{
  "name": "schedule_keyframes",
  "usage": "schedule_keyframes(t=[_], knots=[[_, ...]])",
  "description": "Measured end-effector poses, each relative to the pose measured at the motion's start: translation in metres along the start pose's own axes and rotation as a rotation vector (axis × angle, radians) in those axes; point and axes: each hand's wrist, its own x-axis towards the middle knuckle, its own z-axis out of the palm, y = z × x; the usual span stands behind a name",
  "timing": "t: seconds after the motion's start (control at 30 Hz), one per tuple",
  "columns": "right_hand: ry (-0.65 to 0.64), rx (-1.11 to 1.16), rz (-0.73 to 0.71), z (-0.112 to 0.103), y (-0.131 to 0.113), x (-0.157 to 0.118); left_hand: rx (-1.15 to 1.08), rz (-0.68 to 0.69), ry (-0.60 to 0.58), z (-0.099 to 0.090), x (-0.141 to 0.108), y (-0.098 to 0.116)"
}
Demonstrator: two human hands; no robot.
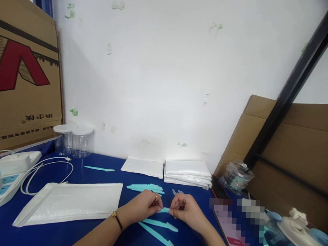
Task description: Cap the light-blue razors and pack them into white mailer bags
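My left hand [151, 205] and my right hand [184, 209] meet over the blue table, fingertips pinched on a turquoise eyebrow razor [165, 210] that shows only in the small gap between them. Its right end is hidden by my right fingers. Just in front lie two loose eyebrow razors, one [162, 224] near my hands and another [160, 236] closer to me. Behind my left hand is a small pile of eyebrow razors [145, 187]. Small clear pieces, perhaps blade caps [177, 192], lie behind my right hand.
A white padded mailer [72, 202] lies at left, with more white mailers [188, 168] stacked by the wall. One razor [99, 169] lies apart. Clear jars [82, 143], a power strip [6, 182] and cables stand left; a bottle [291, 235] and a wrapped item [237, 177] stand right.
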Motion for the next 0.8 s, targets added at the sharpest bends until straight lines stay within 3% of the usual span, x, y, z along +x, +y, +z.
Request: schedule_keyframes(t=[0.07,0.23,0.3,0.53,0.8], knots=[[-0.029,-0.069,0.018,-0.011,0.003,-0.003,0.006,-0.002,-0.013,0.000,0.000,-0.004],[0.284,-0.389,-0.041,-0.047,0.013,-0.006,0.319,-0.099,0.171,-0.016,0.000,-0.024],[0.301,-0.502,-0.050,-0.053,0.014,-0.006,0.432,-0.130,0.207,-0.023,0.001,-0.030],[0.200,-0.672,-0.013,-0.028,0.016,-0.001,0.517,-0.154,0.195,-0.024,0.004,-0.032],[0.176,-0.591,-0.015,-0.021,0.022,0.000,0.486,-0.150,0.223,-0.022,0.006,-0.035]])
